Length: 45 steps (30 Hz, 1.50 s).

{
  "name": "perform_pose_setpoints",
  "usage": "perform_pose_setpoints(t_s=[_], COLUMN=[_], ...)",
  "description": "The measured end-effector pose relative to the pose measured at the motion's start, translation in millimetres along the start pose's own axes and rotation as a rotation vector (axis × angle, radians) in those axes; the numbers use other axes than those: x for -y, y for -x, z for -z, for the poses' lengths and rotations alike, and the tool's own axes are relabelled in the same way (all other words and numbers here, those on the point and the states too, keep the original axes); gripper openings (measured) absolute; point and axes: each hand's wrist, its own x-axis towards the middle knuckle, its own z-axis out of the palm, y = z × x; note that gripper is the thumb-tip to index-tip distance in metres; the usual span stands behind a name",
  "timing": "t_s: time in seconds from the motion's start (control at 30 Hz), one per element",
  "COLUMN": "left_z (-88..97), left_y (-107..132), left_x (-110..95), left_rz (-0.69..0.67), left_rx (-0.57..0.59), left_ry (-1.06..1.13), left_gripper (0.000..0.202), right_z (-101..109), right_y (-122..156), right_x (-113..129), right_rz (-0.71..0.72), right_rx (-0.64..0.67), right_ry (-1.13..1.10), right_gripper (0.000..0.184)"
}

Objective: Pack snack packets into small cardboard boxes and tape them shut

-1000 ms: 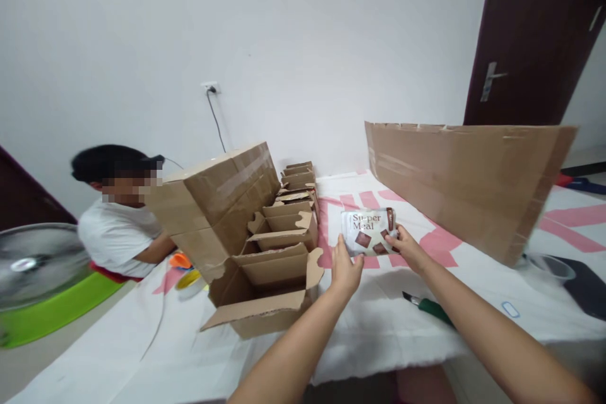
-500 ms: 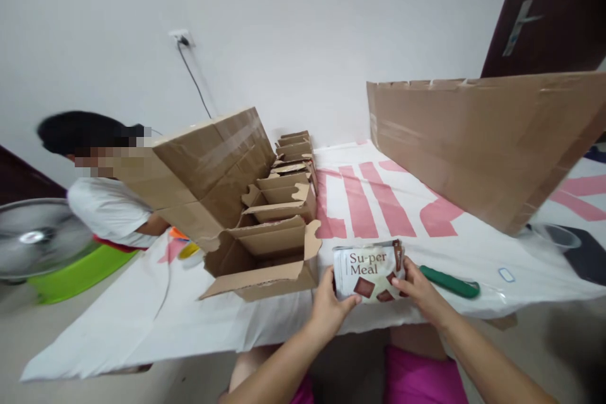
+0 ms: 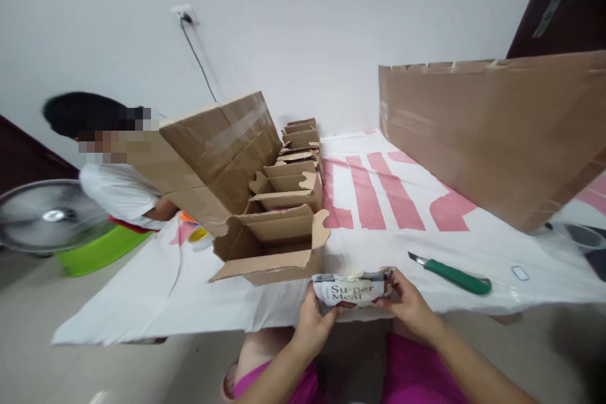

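Note:
Between my hands, at the table's front edge, is a white and brown food pouch printed "Su-per Meal", its front tilted back. My left hand grips its left end, thumb in front. My right hand pinches the right end. Just beyond and to the left stands an open cardboard box, flaps folded out; what lies at its bottom is hard to make out. To the right, a green utility knife lies on the white cloth with its blade out.
Several more small open boxes run in a row toward the wall. Large cardboard cartons stand at left and right. A person in a white shirt sits at left near a fan. A clear bowl is far right.
Both hands have lowered the pouch toward me and tipped it, so its front shows less. The view has shifted slightly, and the knife's blade now shows.

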Motion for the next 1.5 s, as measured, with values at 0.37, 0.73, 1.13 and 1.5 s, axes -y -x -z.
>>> perform_pose_setpoints(t_s=[0.37, 0.73, 1.13, 1.5], left_z=[9.4, 7.1, 11.2, 12.6], left_y=[-16, -20, -15, -16], left_x=[11, 11, 16, 24], left_rz=[0.003, 0.014, 0.008, -0.054], left_rx=[0.126, 0.139, 0.151, 0.172], left_ry=[0.046, 0.155, 0.226, 0.196], left_gripper=[0.057, 0.053, 0.053, 0.057], right_z=[-7, -6, -8, -8], right_y=[-10, -7, -3, -4], right_x=[-32, -36, -35, -32], right_rz=[0.038, 0.046, 0.08, 0.087], right_rx=[-0.039, -0.088, -0.059, -0.05], right_ry=[0.245, 0.357, 0.32, 0.322], right_gripper=[0.052, 0.048, 0.042, 0.042])
